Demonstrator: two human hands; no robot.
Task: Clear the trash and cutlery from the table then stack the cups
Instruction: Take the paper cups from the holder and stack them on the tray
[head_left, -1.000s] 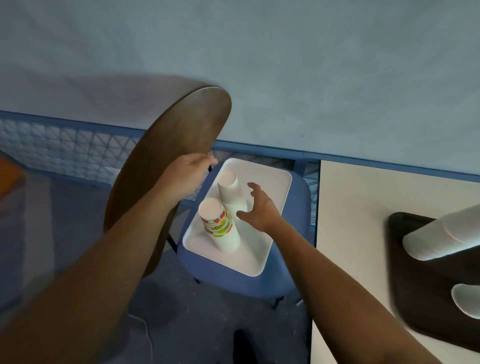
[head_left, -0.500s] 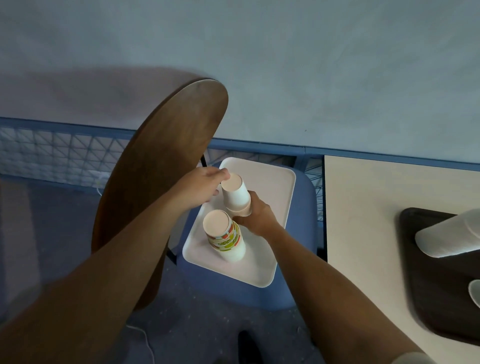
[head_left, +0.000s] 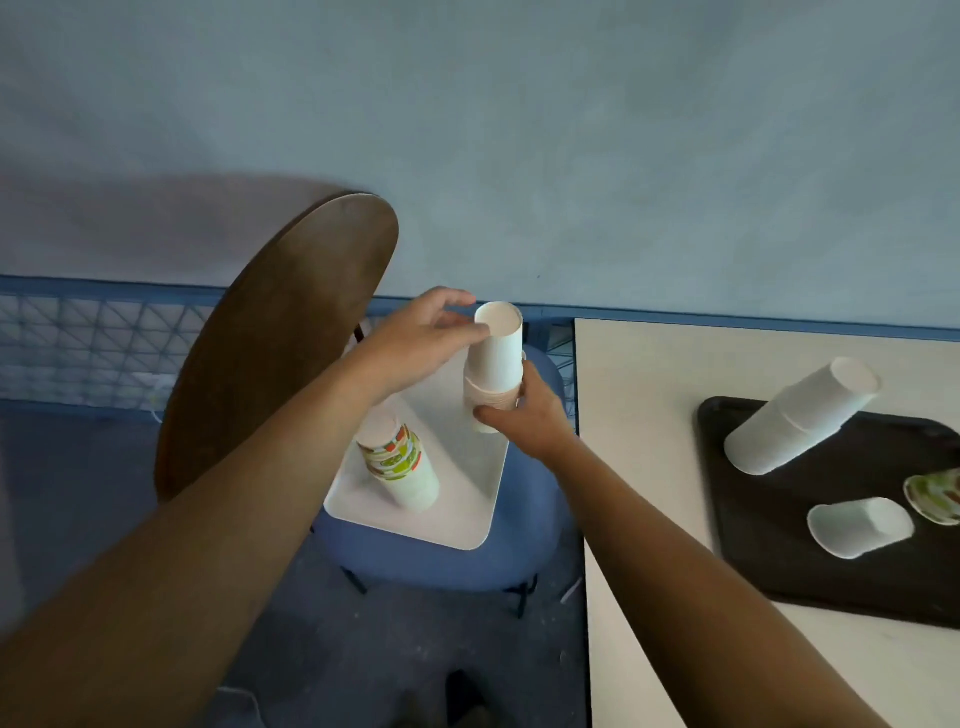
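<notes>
Over the white tray (head_left: 467, 499) that lies on the blue chair seat (head_left: 441, 564), your right hand (head_left: 524, 421) has its grip curled round the lower part of a white cup stack (head_left: 491, 402), thumb on the near side and fingers wrapped behind. Your left hand (head_left: 415, 343) is at the top of that stack, and its grip pinches the top cup (head_left: 497, 340) just below the rim. That cup stands upright, mouth up, with its lower part nested in the cups beneath. You cannot tell whether the stack's base touches the tray or hangs just above it. To its left, beneath your left forearm, a patterned cup stack (head_left: 400, 467) stands on the same tray, its top partly hidden by your wrist. A brown wooden chair back (head_left: 275, 338) rises to the left of the seat. To the right, the pale tabletop (head_left: 649, 415) carries a black tray (head_left: 779, 566), well apart from both hands. On it a second white stack (head_left: 795, 415) lies on its side, a single white cup (head_left: 862, 527) lies on its side nearer you, and a patterned cup (head_left: 935, 499) is cut off by the picture's right edge.
</notes>
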